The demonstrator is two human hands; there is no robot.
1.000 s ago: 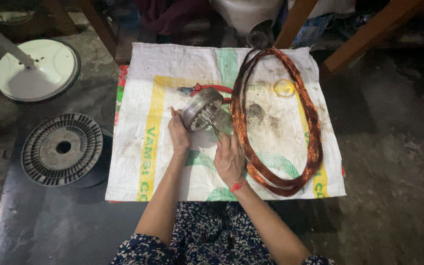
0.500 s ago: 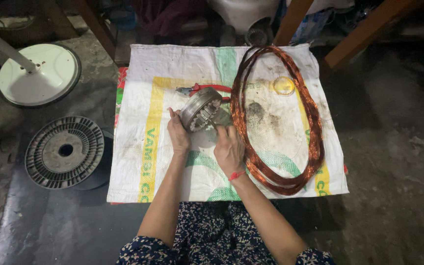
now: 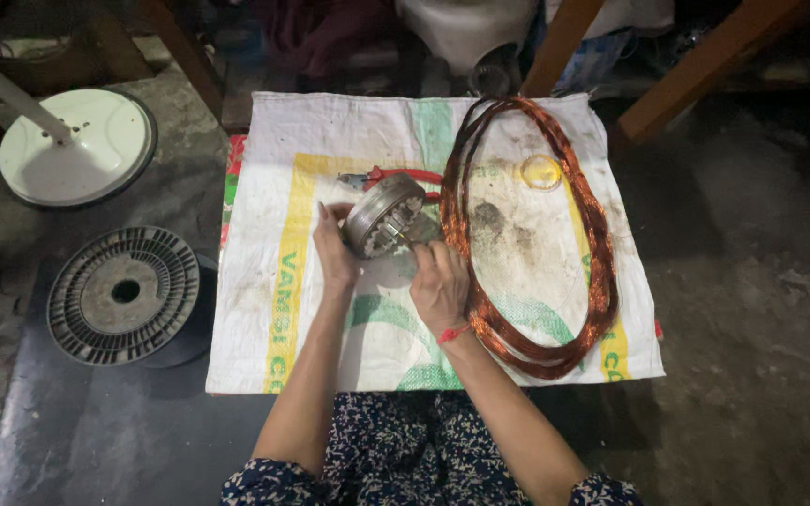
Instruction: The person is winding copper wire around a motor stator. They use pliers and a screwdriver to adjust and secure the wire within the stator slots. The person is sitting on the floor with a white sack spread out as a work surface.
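on a white woven sack (image 3: 264, 309), left hand (image 3: 335, 253) and right hand (image 3: 440, 284) both clamped around a round metal motor core (image 3: 383, 214)

Metal motor part (image 3: 384, 215) betw. the fingers (image 3: 326, 225): dull grey-silver. Sack cloth (image 3: 274, 281) under them: white w/ yellow stripes, green bands, red edge, brown stains. Wire coil (image 3: 602, 281) just right of the fingers: shiny copper-orange, darker near its top. Pliers (image 3: 396, 175) just beyond the fingers: red handles. Thread on the right wrist (image 3: 452, 333): red. Sleeves (image 3: 264, 483): dark blue, small pale floral print. Well left of the fingers: ribbed grey disc (image 3: 124, 293), white round base (image 3: 77, 145). Small yellow clear disc (image 3: 541, 172) inside the coil.
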